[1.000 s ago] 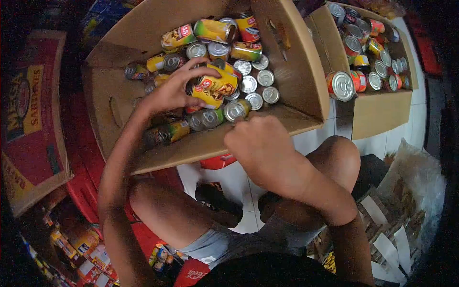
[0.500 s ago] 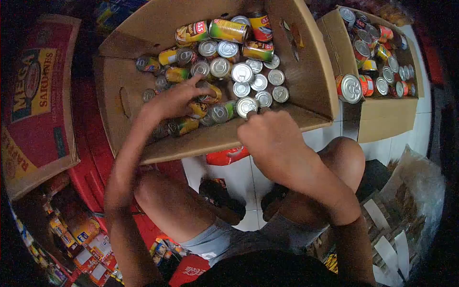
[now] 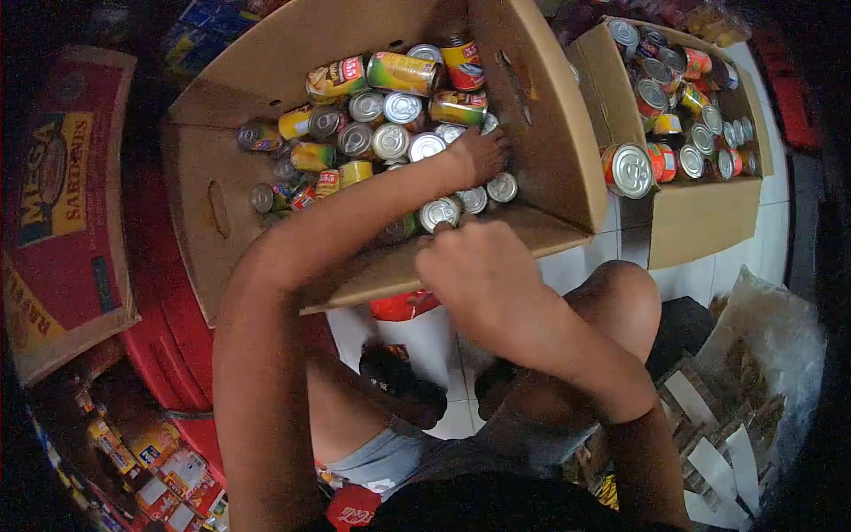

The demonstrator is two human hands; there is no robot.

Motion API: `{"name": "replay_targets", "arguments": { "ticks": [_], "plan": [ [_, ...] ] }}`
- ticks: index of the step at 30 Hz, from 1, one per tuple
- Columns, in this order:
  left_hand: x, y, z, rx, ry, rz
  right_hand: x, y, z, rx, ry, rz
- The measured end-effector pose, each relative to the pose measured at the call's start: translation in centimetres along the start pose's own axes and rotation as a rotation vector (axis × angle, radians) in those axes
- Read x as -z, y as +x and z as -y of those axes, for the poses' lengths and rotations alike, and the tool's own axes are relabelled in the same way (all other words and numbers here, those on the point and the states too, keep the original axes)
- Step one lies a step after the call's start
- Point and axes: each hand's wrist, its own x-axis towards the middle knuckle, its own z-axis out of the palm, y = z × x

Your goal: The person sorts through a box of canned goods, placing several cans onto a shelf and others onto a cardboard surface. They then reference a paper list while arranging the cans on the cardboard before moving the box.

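My left hand (image 3: 481, 158) reaches across the large cardboard box (image 3: 548, 226), down onto the small silver-topped cans (image 3: 502, 187) by its right wall. Its fingers curl downward, and whatever lies under them is hidden. At the box's near edge my right hand (image 3: 483, 270) is closed on the cardboard rim, next to a silver-lidded can (image 3: 440, 214). Larger yellow-labelled cans (image 3: 402, 73) lie on their sides toward the back. Around the middle stand upright cans with ring-pull lids (image 3: 391, 141). My left forearm covers part of the front cans.
A second cardboard box (image 3: 705, 222) of mixed cans stands at the right, with a large can (image 3: 630, 170) at its near left corner. At left is a red sardine carton (image 3: 66, 195). Plastic wrapping (image 3: 753, 355) lies lower right, and colourful packets (image 3: 164, 461) lower left.
My left hand has moved right, from the yellow cans at left-centre to the small cans by the right wall. Cans at left-centre are rearranged. My right hand stays at the rim.
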Motion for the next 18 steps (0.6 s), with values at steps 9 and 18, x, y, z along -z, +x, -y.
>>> {"name": "replay_targets", "arguments": {
  "ticks": [9, 18],
  "plan": [
    [0.0, -0.9, -0.7, -0.031, 0.016, 0.233, -0.1, 0.1, -0.2, -0.002, -0.002, 0.06],
    [-2.0, -0.6, -1.5, -0.391, -0.01, 0.102, -0.9, -0.5, 0.2, 0.028, 0.111, -0.112]
  ]
}}
